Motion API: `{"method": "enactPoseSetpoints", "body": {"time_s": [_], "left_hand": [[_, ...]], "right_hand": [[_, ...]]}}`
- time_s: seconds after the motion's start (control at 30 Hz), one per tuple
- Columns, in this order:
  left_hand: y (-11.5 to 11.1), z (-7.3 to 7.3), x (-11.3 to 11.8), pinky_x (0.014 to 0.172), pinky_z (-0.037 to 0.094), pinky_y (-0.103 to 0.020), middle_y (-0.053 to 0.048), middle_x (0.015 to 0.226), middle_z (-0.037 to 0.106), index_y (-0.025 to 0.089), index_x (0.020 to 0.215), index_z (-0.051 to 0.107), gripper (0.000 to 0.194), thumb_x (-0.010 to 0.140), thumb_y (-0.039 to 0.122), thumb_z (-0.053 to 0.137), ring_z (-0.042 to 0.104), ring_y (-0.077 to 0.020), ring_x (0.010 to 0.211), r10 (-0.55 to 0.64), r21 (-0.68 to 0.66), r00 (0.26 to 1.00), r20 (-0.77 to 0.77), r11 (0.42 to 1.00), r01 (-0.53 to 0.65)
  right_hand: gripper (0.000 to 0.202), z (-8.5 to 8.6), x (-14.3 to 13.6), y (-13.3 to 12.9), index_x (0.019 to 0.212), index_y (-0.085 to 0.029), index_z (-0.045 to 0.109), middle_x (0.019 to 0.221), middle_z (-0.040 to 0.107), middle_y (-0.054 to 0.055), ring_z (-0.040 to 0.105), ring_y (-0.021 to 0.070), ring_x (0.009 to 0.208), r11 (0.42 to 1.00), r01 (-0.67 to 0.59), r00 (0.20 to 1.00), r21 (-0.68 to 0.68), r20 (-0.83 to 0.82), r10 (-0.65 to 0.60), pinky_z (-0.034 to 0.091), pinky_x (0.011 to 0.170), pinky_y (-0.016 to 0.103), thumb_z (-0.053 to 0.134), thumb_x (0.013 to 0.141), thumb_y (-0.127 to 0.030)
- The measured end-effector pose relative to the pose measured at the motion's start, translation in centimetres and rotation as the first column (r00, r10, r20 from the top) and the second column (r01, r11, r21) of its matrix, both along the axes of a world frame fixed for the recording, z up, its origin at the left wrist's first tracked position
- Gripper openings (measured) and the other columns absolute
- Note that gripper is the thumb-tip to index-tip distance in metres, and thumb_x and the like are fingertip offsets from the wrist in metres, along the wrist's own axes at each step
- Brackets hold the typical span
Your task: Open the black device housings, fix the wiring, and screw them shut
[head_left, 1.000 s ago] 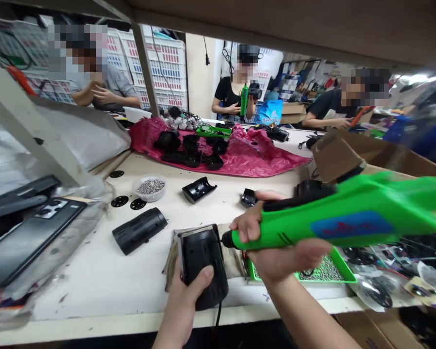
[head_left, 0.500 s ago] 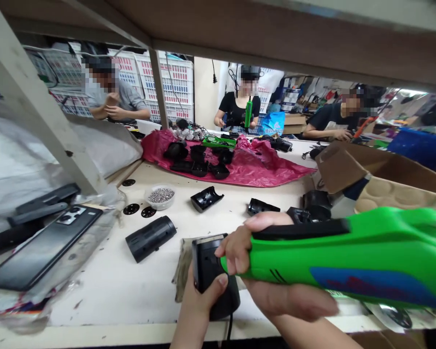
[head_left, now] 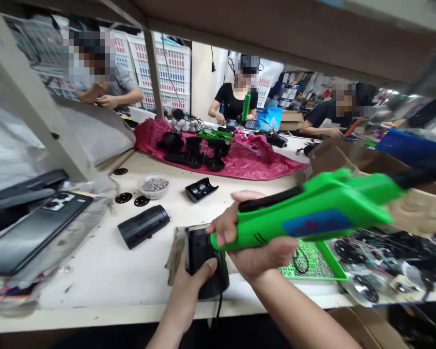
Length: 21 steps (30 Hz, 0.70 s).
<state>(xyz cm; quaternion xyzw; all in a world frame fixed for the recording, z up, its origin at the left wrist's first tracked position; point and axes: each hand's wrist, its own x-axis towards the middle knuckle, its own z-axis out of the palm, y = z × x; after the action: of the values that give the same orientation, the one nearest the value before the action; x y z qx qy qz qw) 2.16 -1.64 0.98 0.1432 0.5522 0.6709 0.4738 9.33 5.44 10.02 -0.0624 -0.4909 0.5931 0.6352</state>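
Observation:
My left hand [head_left: 189, 283] is closed around a black plastic housing [head_left: 205, 266], thumb on its near face. A black cable leaves the housing's lower end, and a folded cloth [head_left: 174, 257] lies beneath it. In my right hand [head_left: 250, 242] is a green electric screwdriver [head_left: 312, 213], lying almost level with its front end against the housing. The bit and the spot it meets are hidden by my fingers. To the left of my hands lies a black cylindrical shell [head_left: 144, 227]. Farther back is an open black half-shell [head_left: 201, 189].
A bowl of small screws [head_left: 154, 187] stands near black discs [head_left: 124, 198]. A green tray [head_left: 334, 264] of small metal parts lies right, beside loose parts. Black parts rest on pink plastic [head_left: 269, 167]. A phone [head_left: 39, 232] lies left. An upright post and overhead shelf frame the bench. Several co-workers sit opposite.
The screwdriver's rear end has swung up and away, showing the green tray below it. Both hands still hold the same things. The whole view has shifted slightly.

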Motion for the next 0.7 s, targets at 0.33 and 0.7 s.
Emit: {"method": "enactPoseSetpoints", "body": {"time_s": [0.33, 0.7], "left_hand": [[0.2, -0.2, -0.6, 0.100, 0.045, -0.040, -0.004, 0.107, 0.068, 0.023, 0.128, 0.056, 0.080, 0.057, 0.046, 0.085, 0.056, -0.0291, 0.119, 0.047, -0.059, 0.987, 0.153, 0.998, -0.038], [0.2, -0.5, -0.2, 0.083, 0.052, -0.039, -0.008, 0.099, 0.070, 0.014, 0.123, 0.059, 0.081, 0.052, 0.042, 0.085, 0.063, -0.0293, 0.098, 0.107, -0.053, 0.987, 0.121, 0.993, -0.101]], "right_hand": [[0.067, 0.0, 4.1, -0.9, 0.100, -0.022, 0.071, 0.047, 0.051, -0.007, 0.047, 0.0112, 0.038, 0.991, 0.136, 0.989, -0.002, 0.055, -0.136, 0.053, 0.050, 0.029, 0.060, 0.070, -0.080], [0.054, -3.0, 2.6, 0.0, 0.085, -0.023, 0.063, 0.048, 0.052, -0.007, 0.048, 0.0115, 0.037, 0.998, 0.052, 0.998, -0.041, 0.041, -0.050, 0.053, 0.048, 0.029, 0.065, 0.069, -0.075]]}}
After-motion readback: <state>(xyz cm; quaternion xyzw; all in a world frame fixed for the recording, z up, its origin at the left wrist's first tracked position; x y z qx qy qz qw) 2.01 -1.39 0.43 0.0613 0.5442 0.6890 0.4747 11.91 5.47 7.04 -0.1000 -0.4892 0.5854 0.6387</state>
